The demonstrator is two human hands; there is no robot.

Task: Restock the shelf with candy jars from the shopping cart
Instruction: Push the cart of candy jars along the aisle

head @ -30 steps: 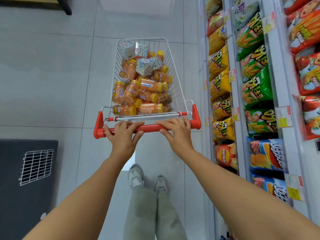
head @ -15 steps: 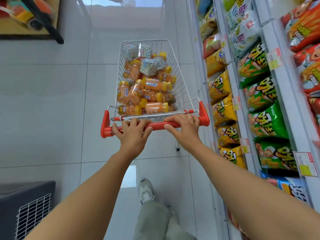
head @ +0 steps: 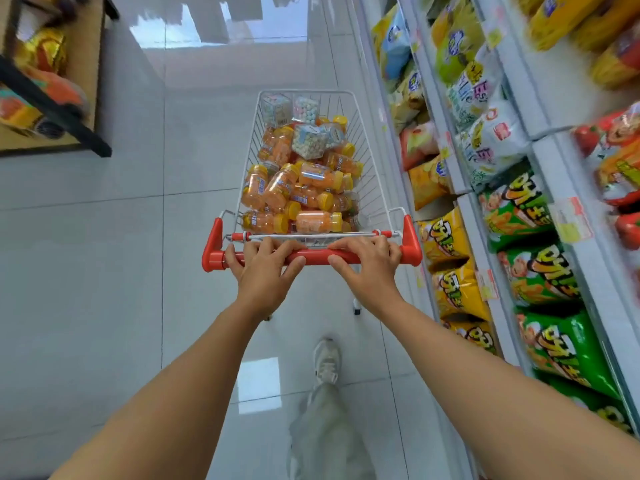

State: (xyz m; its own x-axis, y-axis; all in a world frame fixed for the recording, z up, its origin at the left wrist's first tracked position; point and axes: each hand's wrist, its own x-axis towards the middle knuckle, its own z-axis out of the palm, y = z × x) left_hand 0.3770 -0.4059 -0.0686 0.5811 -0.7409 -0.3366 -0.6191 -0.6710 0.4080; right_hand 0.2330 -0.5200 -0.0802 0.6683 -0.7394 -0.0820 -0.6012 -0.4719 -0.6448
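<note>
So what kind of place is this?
Probably a supermarket or convenience-store aisle: left hand and right hand grip the red handle of a wire shopping cart full of candy jars, beside shelves of snack bags with price tags.

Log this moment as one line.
left hand: grips red handle | right hand: grips red handle | candy jars: piled in shopping cart | snack bags: shelved right of cart

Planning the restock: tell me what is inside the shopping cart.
The shopping cart holds a heap of orange jars with yellow lids, mostly lying sideways, with clear cube boxes of pale candy balls on top at the far end. Whatever lies under the heap is covered.
</note>
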